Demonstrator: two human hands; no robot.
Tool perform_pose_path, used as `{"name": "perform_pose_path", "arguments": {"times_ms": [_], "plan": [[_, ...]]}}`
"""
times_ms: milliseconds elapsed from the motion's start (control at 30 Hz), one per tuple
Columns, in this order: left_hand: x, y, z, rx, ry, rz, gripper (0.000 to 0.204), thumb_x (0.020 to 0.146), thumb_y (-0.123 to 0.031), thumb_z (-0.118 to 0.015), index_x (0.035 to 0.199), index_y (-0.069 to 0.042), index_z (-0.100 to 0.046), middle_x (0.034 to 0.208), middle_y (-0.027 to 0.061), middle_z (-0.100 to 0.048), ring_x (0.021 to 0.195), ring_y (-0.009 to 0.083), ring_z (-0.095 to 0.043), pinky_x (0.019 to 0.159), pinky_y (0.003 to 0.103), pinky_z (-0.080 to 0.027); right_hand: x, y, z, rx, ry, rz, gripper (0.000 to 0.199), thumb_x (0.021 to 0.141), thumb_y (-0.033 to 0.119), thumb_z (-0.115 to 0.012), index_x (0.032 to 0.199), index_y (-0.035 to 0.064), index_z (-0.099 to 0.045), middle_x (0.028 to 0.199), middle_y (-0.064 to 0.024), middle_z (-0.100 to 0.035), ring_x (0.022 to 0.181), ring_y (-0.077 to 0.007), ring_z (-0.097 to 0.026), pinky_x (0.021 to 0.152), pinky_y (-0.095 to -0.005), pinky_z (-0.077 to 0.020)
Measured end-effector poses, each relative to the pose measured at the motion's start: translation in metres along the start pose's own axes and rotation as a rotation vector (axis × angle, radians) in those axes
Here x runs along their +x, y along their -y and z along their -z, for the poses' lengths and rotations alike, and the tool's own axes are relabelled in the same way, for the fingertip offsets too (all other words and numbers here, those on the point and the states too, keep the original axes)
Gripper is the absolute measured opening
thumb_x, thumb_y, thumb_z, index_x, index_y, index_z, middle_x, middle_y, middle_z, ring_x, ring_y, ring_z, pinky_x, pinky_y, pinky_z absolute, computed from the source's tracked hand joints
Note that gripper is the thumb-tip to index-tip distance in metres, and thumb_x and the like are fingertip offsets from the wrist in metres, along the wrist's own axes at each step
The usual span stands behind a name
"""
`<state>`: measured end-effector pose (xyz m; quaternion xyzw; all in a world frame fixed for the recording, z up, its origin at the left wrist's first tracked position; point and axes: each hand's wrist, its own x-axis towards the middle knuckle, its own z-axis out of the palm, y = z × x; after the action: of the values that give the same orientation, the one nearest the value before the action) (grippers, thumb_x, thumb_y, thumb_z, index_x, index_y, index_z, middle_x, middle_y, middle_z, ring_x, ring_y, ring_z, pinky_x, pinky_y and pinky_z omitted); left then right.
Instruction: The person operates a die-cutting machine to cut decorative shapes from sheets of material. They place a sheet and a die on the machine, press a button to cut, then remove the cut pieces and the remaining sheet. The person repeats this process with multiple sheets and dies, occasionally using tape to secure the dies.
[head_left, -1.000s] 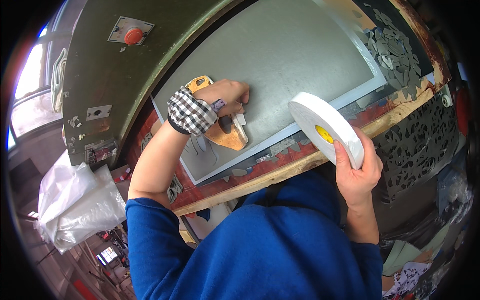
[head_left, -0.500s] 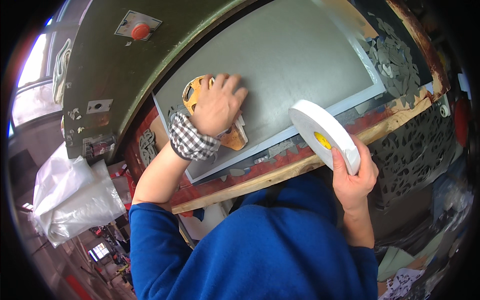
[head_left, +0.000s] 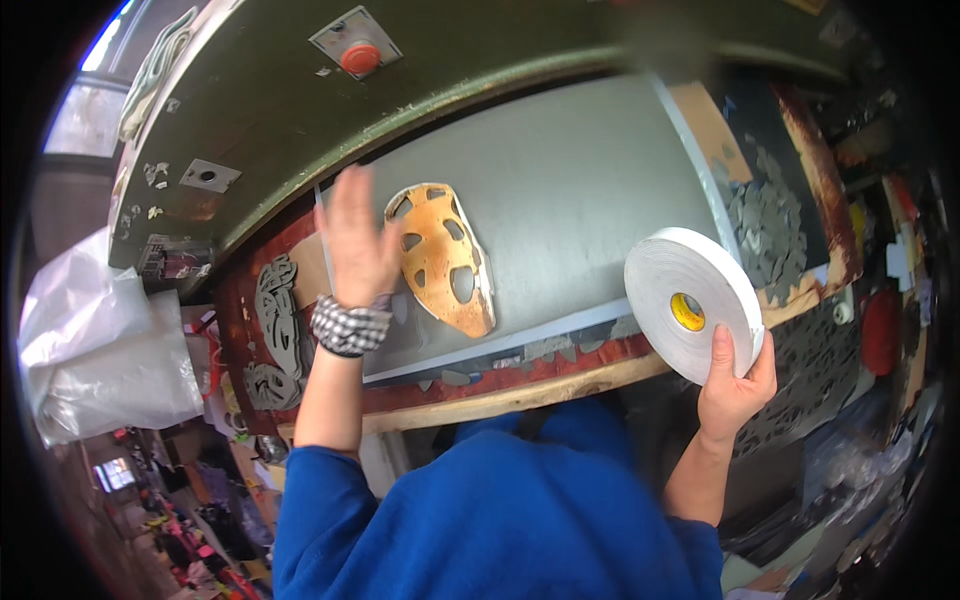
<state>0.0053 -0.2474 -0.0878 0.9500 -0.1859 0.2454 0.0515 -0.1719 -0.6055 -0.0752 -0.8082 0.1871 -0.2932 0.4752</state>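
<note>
A tan, sole-shaped cutting die (head_left: 436, 258) with several cut-out openings and a pale rim lies on the grey sheet (head_left: 560, 170) of the work surface. To the left of the die is my left hand (head_left: 358, 240), holding nothing, its fingers stretched out and a little smeared by motion. A wide white roll of tape (head_left: 655, 300) with a yellow core stands tilted in the air by the table's front edge. My right hand (head_left: 738, 385) grips its lower right side, thumb on the flat face.
Grey cut-out pieces (head_left: 280, 320) lie left of the sheet, and grey scraps (head_left: 768, 220) are heaped at the right. A green machine body (head_left: 270, 110) with a red button (head_left: 361, 58) rises behind. A wooden strip (head_left: 500, 391) runs along the front edge. Clear plastic (head_left: 110, 350) hangs at left.
My left hand has come off the die and moved left, uncovering it. The tape roll has turned to show more of its flat face. The whole view has shifted.
</note>
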Motion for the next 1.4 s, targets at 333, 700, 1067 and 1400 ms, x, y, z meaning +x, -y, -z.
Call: {"name": "perform_pose_path", "arguments": {"times_ms": [333, 700, 1067, 1400], "plan": [[-0.134, 0.011, 0.008, -0.169, 0.053, 0.446, 0.047, 0.079, -0.009, -0.068, 0.125, -0.003, -0.055, 0.132, 0.0254, -0.044, 0.118, 0.0439, -0.045, 0.100, 0.049, -0.038, 0.176, 0.107, -0.065, -0.112, -0.395, 1.022, 0.040, 0.091, 0.007, -0.061, 0.125, -0.0082, -0.048, 0.117, -0.0240, -0.059, 0.109, -0.0352, -0.059, 0.089, -0.0421, -0.0506], [-0.161, 0.001, -0.006, -0.185, -0.046, 0.511, 0.034, 0.080, -0.013, -0.066, 0.113, -0.006, -0.062, 0.122, 0.0173, -0.054, 0.117, 0.0373, -0.050, 0.105, 0.050, -0.035, 0.332, 0.240, -0.244, -0.715, 0.039, 1.382, 0.044, 0.087, 0.033, -0.053, 0.124, 0.0092, -0.058, 0.142, -0.0214, -0.045, 0.130, -0.0423, -0.039, 0.110, -0.0518, -0.0261], [-0.157, -0.002, -0.005, -0.196, -0.131, 0.546, 0.033, 0.079, -0.015, -0.067, 0.112, -0.009, -0.065, 0.121, 0.0129, -0.056, 0.120, 0.0314, -0.051, 0.107, 0.050, -0.034, -0.059, 0.046, -0.228, -0.323, 0.832, 0.566, 0.115, 0.062, 0.037, -0.087, 0.147, -0.0013, -0.020, 0.144, -0.0402, -0.021, 0.132, -0.0577, -0.024, 0.108, -0.0599, -0.0290], [-0.158, -0.002, -0.008, -0.192, -0.152, 0.529, 0.033, 0.081, -0.014, -0.066, 0.113, -0.009, -0.064, 0.122, 0.0136, -0.057, 0.120, 0.0332, -0.052, 0.107, 0.049, -0.035, -0.058, 0.045, -0.250, -0.409, 0.682, 0.552, 0.111, 0.056, 0.032, -0.087, 0.146, 0.0047, -0.028, 0.129, -0.0403, -0.034, 0.123, -0.0545, -0.035, 0.098, -0.0549, -0.0412]]}}
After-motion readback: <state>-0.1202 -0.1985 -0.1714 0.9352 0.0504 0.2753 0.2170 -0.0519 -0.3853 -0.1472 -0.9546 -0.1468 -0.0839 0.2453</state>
